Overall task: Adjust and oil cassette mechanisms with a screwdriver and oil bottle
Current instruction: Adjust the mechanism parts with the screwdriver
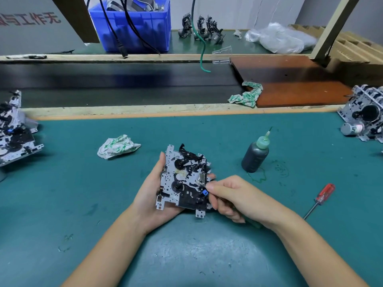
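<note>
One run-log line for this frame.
left hand holds cassette mechanism | right hand works thin tool on it | oil bottle, red screwdriver idle

Crumpled rag [117, 146], blue bin [132, 27]

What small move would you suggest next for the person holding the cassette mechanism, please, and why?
Probably keep working the thin tool's tip at the spot by the small blue part: the right hand pinches it there, the left hand cradles the grey metal cassette mechanism, and the dark oil bottle stands untouched.
</note>
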